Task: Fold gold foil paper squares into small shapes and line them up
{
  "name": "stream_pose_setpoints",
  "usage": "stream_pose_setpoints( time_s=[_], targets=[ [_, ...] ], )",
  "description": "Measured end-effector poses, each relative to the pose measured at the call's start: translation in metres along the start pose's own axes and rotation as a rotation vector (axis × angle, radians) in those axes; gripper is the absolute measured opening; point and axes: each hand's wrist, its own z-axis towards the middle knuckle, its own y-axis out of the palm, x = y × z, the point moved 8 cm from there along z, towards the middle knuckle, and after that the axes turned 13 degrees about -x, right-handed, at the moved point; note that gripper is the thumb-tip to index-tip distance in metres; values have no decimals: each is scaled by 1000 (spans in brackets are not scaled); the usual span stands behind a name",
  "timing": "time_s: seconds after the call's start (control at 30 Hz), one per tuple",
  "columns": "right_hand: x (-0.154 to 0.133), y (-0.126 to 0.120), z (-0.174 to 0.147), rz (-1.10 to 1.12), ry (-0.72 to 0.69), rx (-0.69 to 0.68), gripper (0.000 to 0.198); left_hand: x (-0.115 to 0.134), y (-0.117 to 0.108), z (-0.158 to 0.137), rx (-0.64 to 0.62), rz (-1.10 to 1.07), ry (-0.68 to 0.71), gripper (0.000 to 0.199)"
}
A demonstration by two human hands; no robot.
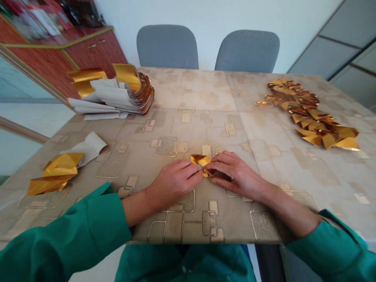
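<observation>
A small folded piece of gold foil paper point(201, 159) lies between my hands near the front of the table. My left hand point(177, 181) pinches its left side, fingers pressed together. From the other side my right hand point(235, 175) grips the paper's right end between thumb and fingers. Part of the folded piece is hidden behind the fingertips. To the left, a few loose gold sheets point(62, 168) lie creased, with a white sheet side point(93, 145) showing beside them.
At the back left stands a thick curled stack of gold and white paper point(117, 96). Several folded gold pieces point(311, 113) are heaped in a row at the right. Two grey chairs point(168, 47) stand behind the patterned table point(188, 125); a wooden cabinet point(94, 51) is beyond it.
</observation>
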Motion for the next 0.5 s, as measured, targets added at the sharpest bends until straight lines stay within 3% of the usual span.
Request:
stream_pose_setpoints(
  time_s=[0.17,0.33,0.5],
  targets=[
    [0,-2,-1,-41,-13,33,31,-2,-1,-1,43,21,-23,20],
    [-1,0,2,-63,9,50,20,-2,-5,0,93,-25,-4,17],
    [-4,0,4,-43,15,115,21,-2,-9,3,98,11,-18,17]
  ],
)
